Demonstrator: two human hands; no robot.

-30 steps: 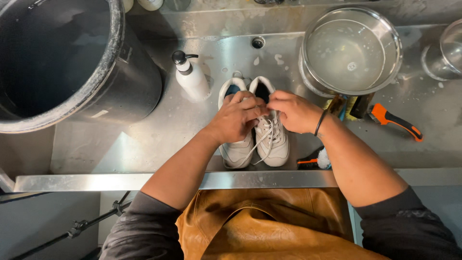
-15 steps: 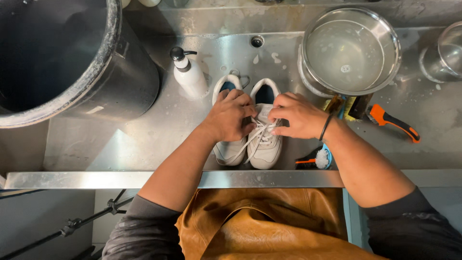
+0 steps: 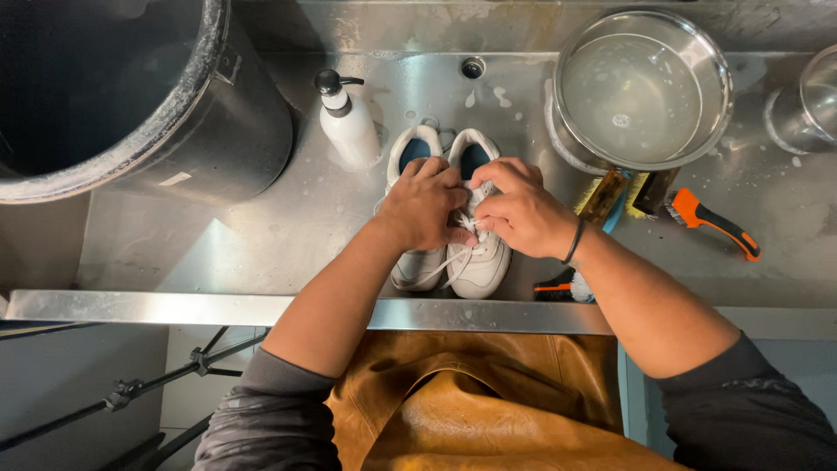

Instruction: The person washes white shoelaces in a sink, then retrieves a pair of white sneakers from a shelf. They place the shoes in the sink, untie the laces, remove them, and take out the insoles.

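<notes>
Two white sneakers with blue insides stand side by side in a steel sink (image 3: 288, 218), toes toward me. My left hand (image 3: 425, 208) and my right hand (image 3: 518, 212) meet over the right sneaker (image 3: 485, 262) and pinch its white laces (image 3: 460, 234). The left sneaker (image 3: 413, 264) lies partly under my left hand. A black band circles my right wrist.
A large black pot (image 3: 131, 96) fills the left. A white pump bottle (image 3: 347, 122) stands behind the shoes. A steel bowl of soapy water (image 3: 643, 87) sits at right, with brushes (image 3: 610, 196), an orange-handled tool (image 3: 715, 222) and a small brush (image 3: 567, 286) nearby.
My hands have drawn closer together over the right sneaker, bunching the laces between them. The loose lace loop that hung over the toes is now shorter.
</notes>
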